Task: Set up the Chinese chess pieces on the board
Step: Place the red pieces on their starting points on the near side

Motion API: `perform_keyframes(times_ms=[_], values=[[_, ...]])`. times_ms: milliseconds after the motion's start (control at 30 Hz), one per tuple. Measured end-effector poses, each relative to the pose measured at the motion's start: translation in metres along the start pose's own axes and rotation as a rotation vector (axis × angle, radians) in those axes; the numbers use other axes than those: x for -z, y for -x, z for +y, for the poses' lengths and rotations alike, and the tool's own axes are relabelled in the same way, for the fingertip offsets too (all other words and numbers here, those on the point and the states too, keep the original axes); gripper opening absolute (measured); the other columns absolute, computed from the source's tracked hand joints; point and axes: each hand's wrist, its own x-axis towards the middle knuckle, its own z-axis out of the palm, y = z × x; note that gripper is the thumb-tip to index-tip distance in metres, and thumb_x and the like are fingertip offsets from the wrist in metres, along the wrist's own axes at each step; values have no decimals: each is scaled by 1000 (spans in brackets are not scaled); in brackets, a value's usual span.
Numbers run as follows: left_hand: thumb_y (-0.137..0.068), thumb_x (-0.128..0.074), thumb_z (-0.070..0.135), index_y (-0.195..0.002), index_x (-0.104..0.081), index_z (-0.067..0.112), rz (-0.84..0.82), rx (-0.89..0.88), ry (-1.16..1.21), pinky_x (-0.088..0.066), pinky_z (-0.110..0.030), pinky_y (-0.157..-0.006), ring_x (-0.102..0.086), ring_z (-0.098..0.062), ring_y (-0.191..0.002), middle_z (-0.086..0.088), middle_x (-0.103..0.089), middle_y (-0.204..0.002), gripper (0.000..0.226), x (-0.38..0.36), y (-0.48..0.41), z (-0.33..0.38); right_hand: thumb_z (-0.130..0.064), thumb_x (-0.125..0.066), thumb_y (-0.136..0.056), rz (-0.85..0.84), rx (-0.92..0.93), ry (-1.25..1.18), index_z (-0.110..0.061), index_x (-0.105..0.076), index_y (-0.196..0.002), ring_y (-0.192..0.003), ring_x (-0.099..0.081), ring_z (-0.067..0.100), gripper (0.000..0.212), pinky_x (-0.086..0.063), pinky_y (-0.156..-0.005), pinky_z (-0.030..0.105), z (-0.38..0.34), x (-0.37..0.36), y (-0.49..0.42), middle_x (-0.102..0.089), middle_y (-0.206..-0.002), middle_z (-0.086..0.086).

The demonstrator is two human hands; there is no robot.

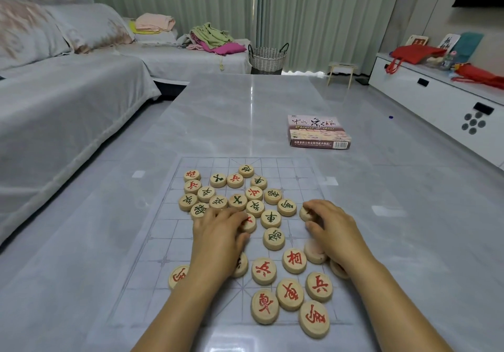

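A box lay on the tabletop beyond the board, apart from it. A sofa stood at left and a basket past the far end. Pieces lay scattered face-up over the board, crowding its squares. The left hand rested palm-down at mid-board, fingers relaxed, covering several. The right hand, fingers curled, pinched an edge piece at the board's right.
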Motion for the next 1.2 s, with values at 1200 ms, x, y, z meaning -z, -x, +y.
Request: perform_keyframes(times_ms=[1200], values=[[-80, -67, 39, -118, -53, 29, -352, 33, -2, -33, -31, -96, -47, -19, -108, 3, -60, -113, 42, 43, 16, -1, -43, -57, -86, -172, 197, 191, -33, -51, -125, -121, -37, 15, 41, -24, -98, 31, -47, 6, 17, -51, -128, -12]])
